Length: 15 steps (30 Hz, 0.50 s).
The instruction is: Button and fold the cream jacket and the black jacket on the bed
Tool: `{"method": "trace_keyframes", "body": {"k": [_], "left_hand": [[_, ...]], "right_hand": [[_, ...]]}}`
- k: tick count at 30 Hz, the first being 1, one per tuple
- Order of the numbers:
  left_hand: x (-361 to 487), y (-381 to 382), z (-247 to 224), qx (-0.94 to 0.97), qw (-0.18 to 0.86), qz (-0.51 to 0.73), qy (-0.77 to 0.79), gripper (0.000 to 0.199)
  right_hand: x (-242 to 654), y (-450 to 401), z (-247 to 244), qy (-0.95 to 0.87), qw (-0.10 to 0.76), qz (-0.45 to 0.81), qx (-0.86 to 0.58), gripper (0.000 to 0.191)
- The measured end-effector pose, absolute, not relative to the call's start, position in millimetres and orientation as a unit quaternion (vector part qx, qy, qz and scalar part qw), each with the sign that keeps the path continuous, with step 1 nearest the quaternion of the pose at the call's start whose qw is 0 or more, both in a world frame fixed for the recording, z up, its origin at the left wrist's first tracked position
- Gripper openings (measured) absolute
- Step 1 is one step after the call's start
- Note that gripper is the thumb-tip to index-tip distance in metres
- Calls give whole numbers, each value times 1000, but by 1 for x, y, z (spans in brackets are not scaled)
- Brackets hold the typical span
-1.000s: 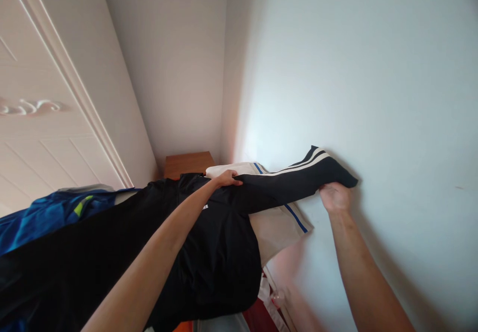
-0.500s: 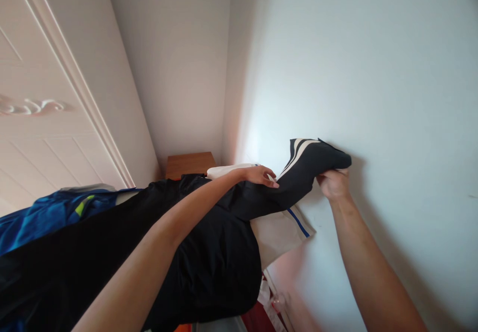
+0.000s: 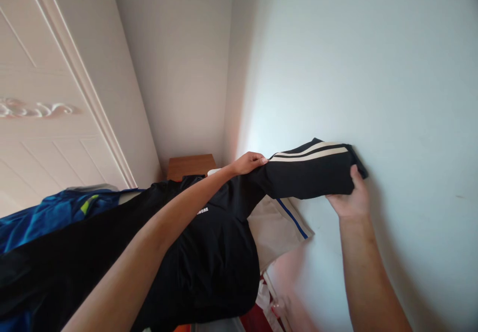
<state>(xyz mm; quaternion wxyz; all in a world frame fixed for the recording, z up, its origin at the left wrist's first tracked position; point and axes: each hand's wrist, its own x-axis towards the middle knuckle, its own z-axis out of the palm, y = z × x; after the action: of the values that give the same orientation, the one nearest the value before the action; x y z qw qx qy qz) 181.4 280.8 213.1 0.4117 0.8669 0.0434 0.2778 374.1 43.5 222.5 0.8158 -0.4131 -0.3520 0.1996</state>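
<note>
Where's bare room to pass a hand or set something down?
Hand: before the plain pale wall, above the black fabric sleeve with white stripes. Set-down: the brown wooden top, bordered by the white panelled wardrobe and black fabric garment, looks bare where visible. Crowded: lower left, garment beside blue fabric.

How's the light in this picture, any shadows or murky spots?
Head view: the wall is brightest just right of the corner, dimming toward the right edge; head view: a soft shadow falls beside the right forearm; head view: folds in the black shirt are hard to make out.
</note>
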Motion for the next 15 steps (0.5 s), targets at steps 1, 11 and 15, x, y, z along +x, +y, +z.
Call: {"method": "trace_keyframes", "body": {"k": [1,11,15], "left_hand": [[179,283,212,868,395,294,62,57],[103,269,143,896,100,273,335,50],[46,271,90,888,52,195,413,55]], "right_hand": [[375,47,229,-335,833,187,-399,30],[392,92,359,-294,813,-150,-480,40],[403,100,365,-258,753,-35,-604,52]]}}
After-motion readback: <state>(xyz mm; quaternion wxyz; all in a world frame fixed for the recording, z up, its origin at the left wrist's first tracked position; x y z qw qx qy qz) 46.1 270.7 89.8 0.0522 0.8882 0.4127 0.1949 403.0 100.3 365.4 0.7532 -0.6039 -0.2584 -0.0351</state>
